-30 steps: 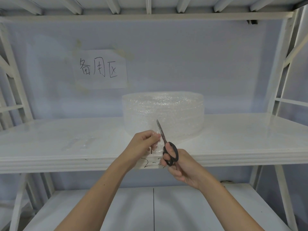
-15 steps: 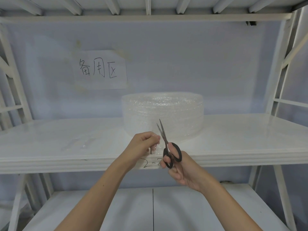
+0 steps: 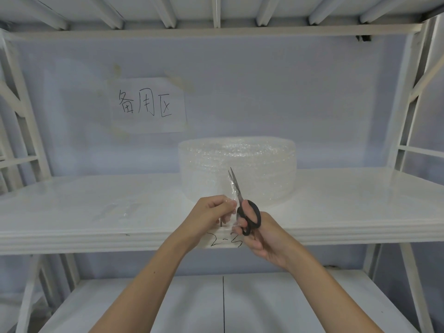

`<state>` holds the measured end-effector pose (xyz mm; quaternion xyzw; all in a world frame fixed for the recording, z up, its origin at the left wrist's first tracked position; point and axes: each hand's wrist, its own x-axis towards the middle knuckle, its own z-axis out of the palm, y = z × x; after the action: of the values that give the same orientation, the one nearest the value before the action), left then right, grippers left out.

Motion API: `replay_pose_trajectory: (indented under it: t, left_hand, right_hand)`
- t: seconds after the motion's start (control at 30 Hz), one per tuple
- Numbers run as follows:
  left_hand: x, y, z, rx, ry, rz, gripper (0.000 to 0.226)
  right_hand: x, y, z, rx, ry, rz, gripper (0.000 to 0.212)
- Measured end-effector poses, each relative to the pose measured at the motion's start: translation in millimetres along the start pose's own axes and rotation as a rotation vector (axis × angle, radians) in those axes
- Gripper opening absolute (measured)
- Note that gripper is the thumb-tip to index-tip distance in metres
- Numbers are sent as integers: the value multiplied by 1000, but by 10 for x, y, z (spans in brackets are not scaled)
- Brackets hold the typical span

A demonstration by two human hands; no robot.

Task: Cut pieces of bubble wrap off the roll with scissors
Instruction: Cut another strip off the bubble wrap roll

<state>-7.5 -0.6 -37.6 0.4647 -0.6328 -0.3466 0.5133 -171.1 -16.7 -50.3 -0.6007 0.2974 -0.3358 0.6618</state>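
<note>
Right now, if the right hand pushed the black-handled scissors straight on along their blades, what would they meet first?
Probably the clear bubble wrap roll behind the blade tips of the black-handled scissors, which the right hand holds; depth is unclear.

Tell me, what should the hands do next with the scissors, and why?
Probably squeeze the scissors shut. The right hand holds them, blades slightly apart on the wrap strip, which the left hand pinches in front of the bubble wrap roll.

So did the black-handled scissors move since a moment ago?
Yes, slightly. The black-handled scissors have tipped upright and nudged right, judged against the handwritten "2-3" mark on the white shelf edge; their blades look nearly closed now.
</note>
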Motion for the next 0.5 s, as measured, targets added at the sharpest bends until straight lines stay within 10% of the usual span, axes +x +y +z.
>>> replay_pose_trajectory:
  t: [0.5]
  left_hand:
    - [18, -24, -1, 38, -13, 10, 33]
  right_hand:
    - [8, -75, -63, -26, -25, 29, 56]
